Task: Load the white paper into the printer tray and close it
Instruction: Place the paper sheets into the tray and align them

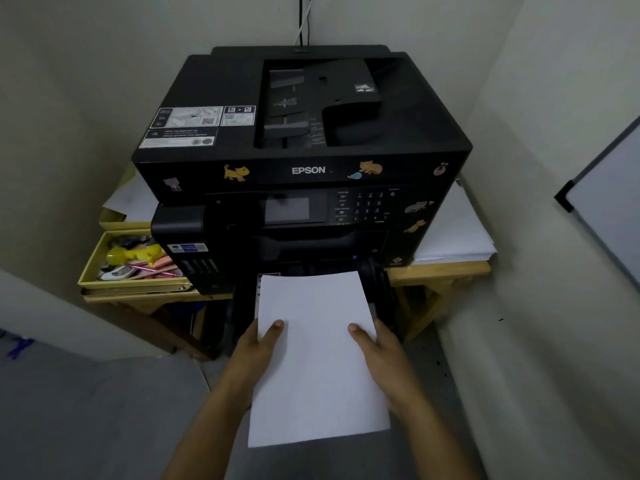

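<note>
A black Epson printer [304, 140] stands on a wooden table against the wall. Its paper tray [379, 289] is pulled out at the bottom front, mostly hidden under the paper. I hold a stack of white paper [317, 358] flat in front of the printer, its far edge over the open tray. My left hand [258, 348] grips the stack's left edge, thumb on top. On the right edge my right hand [379, 348] grips it the same way.
A yellow box [93, 268] of stationery sits left of the printer. Loose white sheets [453, 233] are piled on the wooden table [443, 270] at the right. A whiteboard [609, 199] leans on the right wall. Cables [304, 19] run up behind the printer.
</note>
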Demonstrator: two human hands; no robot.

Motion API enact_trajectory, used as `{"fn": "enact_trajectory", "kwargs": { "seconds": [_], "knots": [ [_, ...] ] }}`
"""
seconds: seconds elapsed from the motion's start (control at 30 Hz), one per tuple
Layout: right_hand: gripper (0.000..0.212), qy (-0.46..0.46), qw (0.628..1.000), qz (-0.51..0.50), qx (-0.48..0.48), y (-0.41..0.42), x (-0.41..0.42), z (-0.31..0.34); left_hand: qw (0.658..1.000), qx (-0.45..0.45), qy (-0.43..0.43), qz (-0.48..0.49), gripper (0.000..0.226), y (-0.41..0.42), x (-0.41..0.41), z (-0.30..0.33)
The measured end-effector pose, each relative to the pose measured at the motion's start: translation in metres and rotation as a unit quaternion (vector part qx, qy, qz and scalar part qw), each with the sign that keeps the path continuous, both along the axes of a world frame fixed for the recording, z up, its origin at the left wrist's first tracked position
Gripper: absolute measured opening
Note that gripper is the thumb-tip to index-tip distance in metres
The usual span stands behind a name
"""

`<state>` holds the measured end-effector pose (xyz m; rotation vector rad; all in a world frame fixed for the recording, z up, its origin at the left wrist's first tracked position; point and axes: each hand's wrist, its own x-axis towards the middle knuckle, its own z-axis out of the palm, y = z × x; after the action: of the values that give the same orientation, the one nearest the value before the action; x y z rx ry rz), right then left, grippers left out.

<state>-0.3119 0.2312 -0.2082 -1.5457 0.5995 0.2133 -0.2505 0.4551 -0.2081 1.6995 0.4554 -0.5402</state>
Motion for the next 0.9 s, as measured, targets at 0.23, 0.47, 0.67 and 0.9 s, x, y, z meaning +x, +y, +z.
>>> {"fn": "enact_trajectory", "kwargs": {
  "seconds": [0.23,0.47,0.67,0.9],
  "knots": [
    [0.03,0.031,0.999,0.001,-0.014,-0.009,0.021,-0.003,0.999,0.007,0.016,-0.037,0.039,-0.006,0.027,0.001],
    [0.037,0.036,0.998,0.015,-0.05,-0.017,0.042,-0.014,0.998,0.011,0.04,-0.046,0.043,-0.015,0.054,0.0],
    [0.03,0.039,0.998,0.019,-0.036,-0.023,0.061,-0.02,0.997,0.025,0.057,-0.035,0.041,-0.02,0.071,-0.003],
    [0.031,0.042,0.999,0.017,-0.024,-0.022,0.077,-0.02,0.999,0.028,0.041,-0.022,0.046,-0.019,0.086,-0.013]
  ]
}}
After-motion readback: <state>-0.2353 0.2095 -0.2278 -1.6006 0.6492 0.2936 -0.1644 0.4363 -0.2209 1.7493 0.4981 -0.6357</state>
